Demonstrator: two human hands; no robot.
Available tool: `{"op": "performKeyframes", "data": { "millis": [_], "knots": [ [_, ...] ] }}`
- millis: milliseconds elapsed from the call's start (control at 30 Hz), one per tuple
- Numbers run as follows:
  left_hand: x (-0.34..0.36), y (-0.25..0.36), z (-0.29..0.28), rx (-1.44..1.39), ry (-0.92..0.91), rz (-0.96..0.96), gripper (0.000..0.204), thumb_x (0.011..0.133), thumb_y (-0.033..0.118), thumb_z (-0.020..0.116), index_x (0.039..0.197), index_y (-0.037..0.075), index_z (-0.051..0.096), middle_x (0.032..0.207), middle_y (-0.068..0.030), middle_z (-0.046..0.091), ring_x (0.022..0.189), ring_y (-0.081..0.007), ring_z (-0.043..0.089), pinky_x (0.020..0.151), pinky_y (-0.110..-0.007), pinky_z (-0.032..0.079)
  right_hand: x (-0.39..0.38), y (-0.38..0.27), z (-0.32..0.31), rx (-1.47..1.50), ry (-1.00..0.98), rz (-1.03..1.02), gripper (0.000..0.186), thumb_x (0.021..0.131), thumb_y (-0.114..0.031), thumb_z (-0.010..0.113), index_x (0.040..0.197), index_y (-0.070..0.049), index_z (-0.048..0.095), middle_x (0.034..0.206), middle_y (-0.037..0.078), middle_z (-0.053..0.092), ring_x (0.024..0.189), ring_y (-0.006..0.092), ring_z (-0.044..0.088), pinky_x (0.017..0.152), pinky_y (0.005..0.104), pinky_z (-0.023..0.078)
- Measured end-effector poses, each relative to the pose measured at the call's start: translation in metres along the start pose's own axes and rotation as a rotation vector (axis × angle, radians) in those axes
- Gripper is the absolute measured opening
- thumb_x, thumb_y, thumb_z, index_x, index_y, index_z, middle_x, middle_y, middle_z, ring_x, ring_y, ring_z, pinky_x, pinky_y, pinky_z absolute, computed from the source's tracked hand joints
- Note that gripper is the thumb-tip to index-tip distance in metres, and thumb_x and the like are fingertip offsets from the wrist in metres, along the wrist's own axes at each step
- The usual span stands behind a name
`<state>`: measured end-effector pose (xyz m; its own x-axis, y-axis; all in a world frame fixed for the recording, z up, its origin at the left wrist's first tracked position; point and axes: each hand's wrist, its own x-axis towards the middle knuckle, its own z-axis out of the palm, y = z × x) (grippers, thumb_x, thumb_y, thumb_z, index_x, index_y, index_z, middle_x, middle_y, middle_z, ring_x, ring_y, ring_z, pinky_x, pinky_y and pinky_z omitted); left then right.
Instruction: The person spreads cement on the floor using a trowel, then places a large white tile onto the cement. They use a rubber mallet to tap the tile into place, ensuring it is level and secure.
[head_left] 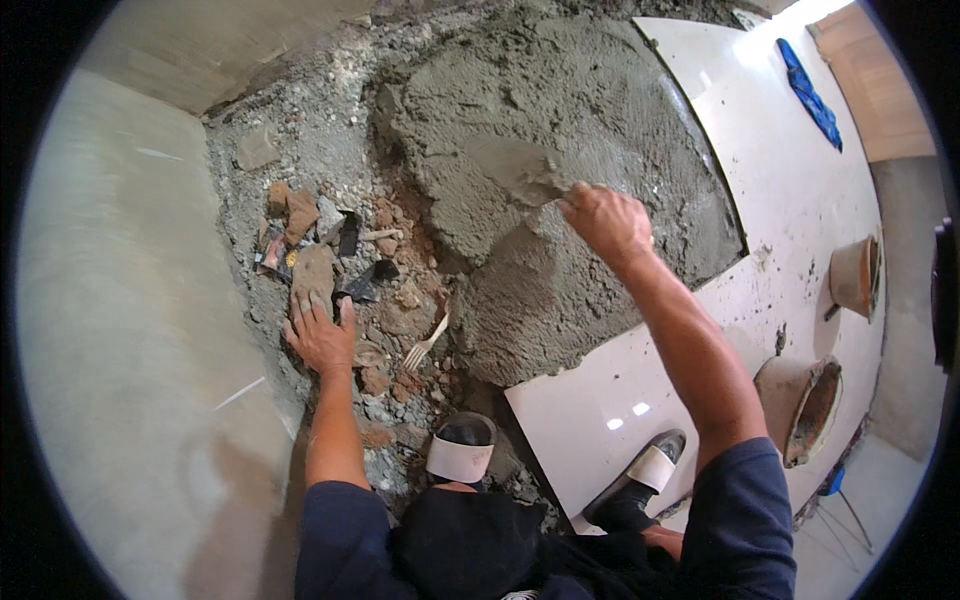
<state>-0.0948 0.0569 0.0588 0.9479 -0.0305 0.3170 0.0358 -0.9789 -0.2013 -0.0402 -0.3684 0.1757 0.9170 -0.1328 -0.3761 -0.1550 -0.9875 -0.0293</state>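
My right hand (608, 222) is closed round the handle of a trowel (515, 168). The trowel's mortar-coated blade points left and lies against the broad bed of wet grey mortar (560, 90). On the left, my left hand (322, 335) is stretched out on the rubble, its fingertips touching the near end of a long brown stone (313, 268). Beside that hand lie black plastic scraps (368, 282) and a pale plastic fork (428, 342). The mortar's near part covers the edge of the white tiles.
Glossy white tiles (570, 420) stretch along the right, carrying two mortar-stained buckets (785, 400) and a blue cloth (808, 95). A bare plastered wall (130, 300) borders the rubble on the left. My sandalled feet stand near the bottom, one on rubble, the other on tile.
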Motion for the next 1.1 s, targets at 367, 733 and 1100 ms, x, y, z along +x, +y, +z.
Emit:
{"op": "performKeyframes", "data": {
  "millis": [367, 733, 1100],
  "knots": [
    [0.079, -0.002, 0.003, -0.138, -0.458, -0.103, 0.079, 0.094, 0.057, 0.045, 0.145, -0.001, 0.033, 0.155, -0.0189, 0.026, 0.147, -0.0285, 0.017, 0.114, -0.061, 0.015, 0.037, -0.043, -0.021, 0.005, 0.043, -0.29, 0.04, 0.098, -0.047, 0.047, 0.115, -0.011, 0.055, 0.101, 0.015, 0.064, 0.088, 0.0348, 0.067, 0.073, 0.0448, 0.054],
    [0.086, 0.001, 0.012, -0.138, -0.649, -0.104, 0.086, 0.094, 0.059, 0.043, 0.147, -0.005, 0.023, 0.152, -0.0222, 0.03, 0.147, -0.0308, 0.016, 0.116, -0.056, 0.014, 0.198, -0.099, -0.048, -0.082, 0.106, -0.164, 0.047, 0.098, -0.051, 0.042, 0.12, -0.011, 0.053, 0.104, 0.016, 0.067, 0.091, 0.0356, 0.067, 0.08, 0.0461, 0.055],
    [0.091, 0.0, 0.012, -0.15, -0.743, -0.116, 0.086, 0.095, 0.061, 0.037, 0.149, -0.004, 0.02, 0.154, -0.0216, 0.027, 0.148, -0.0303, 0.012, 0.117, -0.054, 0.01, 0.157, -0.117, -0.061, 0.533, -0.294, 0.065, 0.046, 0.097, -0.046, 0.046, 0.115, -0.005, 0.056, 0.091, 0.023, 0.068, 0.086, 0.037, 0.068, 0.074, 0.0486, 0.053]
  ]
}}
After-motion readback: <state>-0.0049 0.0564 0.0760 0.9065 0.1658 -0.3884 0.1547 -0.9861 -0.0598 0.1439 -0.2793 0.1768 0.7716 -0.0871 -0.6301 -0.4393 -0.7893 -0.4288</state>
